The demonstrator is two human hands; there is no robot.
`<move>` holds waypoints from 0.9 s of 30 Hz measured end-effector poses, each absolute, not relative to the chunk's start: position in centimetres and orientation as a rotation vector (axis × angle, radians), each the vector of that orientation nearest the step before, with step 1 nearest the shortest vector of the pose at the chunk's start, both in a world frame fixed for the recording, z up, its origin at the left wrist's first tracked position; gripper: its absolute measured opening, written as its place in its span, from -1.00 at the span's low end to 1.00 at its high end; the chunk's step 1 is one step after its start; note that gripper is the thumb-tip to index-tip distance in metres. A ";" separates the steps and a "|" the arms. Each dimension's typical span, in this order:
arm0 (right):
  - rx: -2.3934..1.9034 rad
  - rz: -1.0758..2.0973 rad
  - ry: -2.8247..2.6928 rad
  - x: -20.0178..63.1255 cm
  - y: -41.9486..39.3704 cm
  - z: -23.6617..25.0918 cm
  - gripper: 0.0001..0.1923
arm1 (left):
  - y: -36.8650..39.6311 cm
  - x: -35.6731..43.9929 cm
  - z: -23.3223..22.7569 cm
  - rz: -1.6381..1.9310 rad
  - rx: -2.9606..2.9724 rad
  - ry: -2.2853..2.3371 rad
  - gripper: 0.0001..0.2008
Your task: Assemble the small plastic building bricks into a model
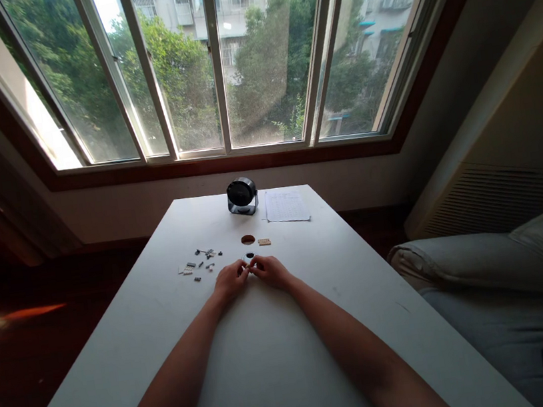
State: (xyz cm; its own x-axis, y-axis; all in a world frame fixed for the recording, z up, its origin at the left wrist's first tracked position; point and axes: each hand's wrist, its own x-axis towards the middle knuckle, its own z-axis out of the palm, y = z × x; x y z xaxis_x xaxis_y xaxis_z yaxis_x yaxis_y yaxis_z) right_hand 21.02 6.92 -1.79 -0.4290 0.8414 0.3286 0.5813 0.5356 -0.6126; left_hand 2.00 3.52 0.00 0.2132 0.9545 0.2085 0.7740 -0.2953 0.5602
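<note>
A left hand (230,279) and a right hand (270,272) are held close together above a white table (340,261), below a wide window (262,63).

The fingers of both hands are curled inward, the fingertips nearly meeting; whether anything is gripped by either hand cannot be told. A small pale piece with a dark centre (250,256) is seen at twelve o'clock, right at the fingertips. Just past it, a round brown shape (248,240) is seen, with a tan dotted block (264,241) placed beside it at one o'clock. Small grey, black and pale parts (191,264) are scattered at ten o'clock. Farther off, a black fan (242,196) is stood at twelve, and printed paper (287,206) is laid at one.
</note>
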 end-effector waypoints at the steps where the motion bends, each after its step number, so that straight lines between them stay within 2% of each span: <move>1: -1.144 0.558 -2.160 21.0 6.9 -1.8 -0.79 | 3.5 2.0 0.0 0.751 2.158 1.612 -0.75; 9: -1.103 0.621 -2.136 21.2 6.6 -1.4 -0.74 | 3.8 1.9 -0.1 0.729 2.143 1.627 -0.69; 27: -1.134 0.589 -2.125 20.9 6.7 -1.4 -0.83 | 3.7 2.0 0.0 0.784 2.142 1.599 -0.71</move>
State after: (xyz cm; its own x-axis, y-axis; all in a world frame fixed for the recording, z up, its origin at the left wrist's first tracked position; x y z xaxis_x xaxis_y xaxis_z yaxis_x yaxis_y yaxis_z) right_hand 20.93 6.72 -1.43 -0.4147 0.8470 0.3327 0.5546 0.5251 -0.6455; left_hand 2.03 3.75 -0.05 0.2085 0.9531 0.2192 0.7569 -0.2992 0.5810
